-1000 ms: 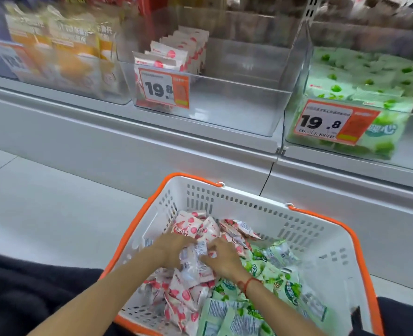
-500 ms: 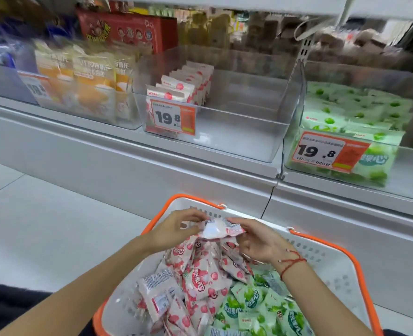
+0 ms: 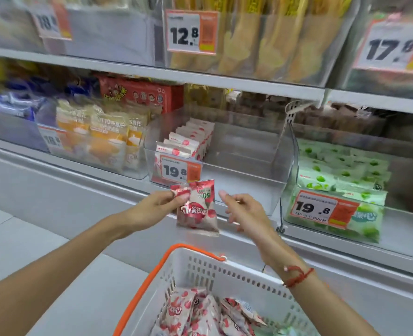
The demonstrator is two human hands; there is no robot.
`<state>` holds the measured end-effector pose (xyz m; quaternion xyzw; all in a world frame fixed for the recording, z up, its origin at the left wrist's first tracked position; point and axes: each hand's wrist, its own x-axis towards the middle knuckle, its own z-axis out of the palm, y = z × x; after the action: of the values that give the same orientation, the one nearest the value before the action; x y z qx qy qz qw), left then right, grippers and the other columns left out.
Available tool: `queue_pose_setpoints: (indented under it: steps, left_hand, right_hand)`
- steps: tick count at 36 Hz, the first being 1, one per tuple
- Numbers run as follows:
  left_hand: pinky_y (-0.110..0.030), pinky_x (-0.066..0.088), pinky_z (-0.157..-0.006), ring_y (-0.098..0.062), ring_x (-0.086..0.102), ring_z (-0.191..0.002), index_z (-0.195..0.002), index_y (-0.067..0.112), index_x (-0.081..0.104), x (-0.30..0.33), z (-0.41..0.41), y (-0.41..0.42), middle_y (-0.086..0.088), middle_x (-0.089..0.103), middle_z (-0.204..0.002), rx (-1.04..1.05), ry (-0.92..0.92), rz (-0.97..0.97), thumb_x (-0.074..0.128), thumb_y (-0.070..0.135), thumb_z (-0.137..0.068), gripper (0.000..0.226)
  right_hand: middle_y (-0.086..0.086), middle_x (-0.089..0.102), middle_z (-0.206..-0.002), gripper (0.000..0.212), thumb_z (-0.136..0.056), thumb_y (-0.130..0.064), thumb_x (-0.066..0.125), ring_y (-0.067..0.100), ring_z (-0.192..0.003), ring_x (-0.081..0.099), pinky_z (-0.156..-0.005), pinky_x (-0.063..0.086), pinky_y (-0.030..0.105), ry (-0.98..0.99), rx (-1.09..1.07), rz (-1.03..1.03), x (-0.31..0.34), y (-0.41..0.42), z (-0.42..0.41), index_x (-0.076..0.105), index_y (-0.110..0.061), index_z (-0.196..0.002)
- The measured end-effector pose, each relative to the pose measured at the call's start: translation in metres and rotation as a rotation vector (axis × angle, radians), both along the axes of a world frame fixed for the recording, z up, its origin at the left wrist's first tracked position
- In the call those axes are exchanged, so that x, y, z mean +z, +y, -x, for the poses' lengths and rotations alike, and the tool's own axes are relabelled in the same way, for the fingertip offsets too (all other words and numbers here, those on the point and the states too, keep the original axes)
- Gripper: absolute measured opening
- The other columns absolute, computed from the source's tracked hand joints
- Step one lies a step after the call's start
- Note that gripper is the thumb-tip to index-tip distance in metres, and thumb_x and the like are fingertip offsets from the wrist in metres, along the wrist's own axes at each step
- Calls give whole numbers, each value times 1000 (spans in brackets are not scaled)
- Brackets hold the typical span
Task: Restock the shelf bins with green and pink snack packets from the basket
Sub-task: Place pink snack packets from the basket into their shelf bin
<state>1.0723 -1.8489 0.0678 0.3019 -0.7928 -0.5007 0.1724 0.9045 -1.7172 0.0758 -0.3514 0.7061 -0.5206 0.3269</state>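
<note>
Cut off and blurred

The basket (image 3: pixel 227 275) runs off the bottom edge; the upper-left price tag (image 3: pixel 51 21) is too blurred to read.

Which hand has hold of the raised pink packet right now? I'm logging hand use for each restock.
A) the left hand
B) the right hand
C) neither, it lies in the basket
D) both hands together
A: the left hand pinches the pink packet at its top corner, while the right hand is beside it, fingers loose and clear of it.
</note>
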Motion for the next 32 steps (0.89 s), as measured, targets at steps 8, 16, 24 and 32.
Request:
queue_pose_setpoints:
  steps: [8, 16, 24, 32]
  left_hand:
    - [-12, 44, -60, -9, 49, -59, -64, -4, 52, 45, 11, -34, 0, 49, -55, 93, 174, 155, 43, 55, -89, 65]
    - [-26, 56, -72, -12, 68, -83, -99, 21, 64, 99, 23, -78, 3, 71, -93, 296, 408, 146, 67, 29, -87, 15]
    - [-20, 58, -71, -12, 72, -75, -88, 11, 64, 107, 35, -75, -5, 74, -80, 349, 613, -253, 64, 15, -90, 4]
    - [-32, 43, -91, -12, 52, -106, -120, 20, 50, 109, 12, -97, 10, 52, -113, 590, 107, 385, 74, 26, -80, 46]
  right_hand:
    - [-6, 69, -77, 13, -95, -27, 55, -3, -61, 60, -60, 50, 15, 252, 229, 166, 60, -49, -7, 66, -25, -87]
    - [1, 73, -92, 13, -95, -32, 54, 15, -82, 70, -72, 59, 29, 329, 139, 320, 100, -103, -1, 65, -28, -88]
    - [1, 71, -106, 35, -85, -32, 69, 10, -86, 68, -62, 54, 19, -80, 101, 294, 108, -132, -7, 61, -18, -116]
    - [-1, 73, -84, 14, -75, -25, 79, 9, -74, 68, -65, 55, 24, 518, 161, 175, 113, -155, 4, 71, -19, -86]
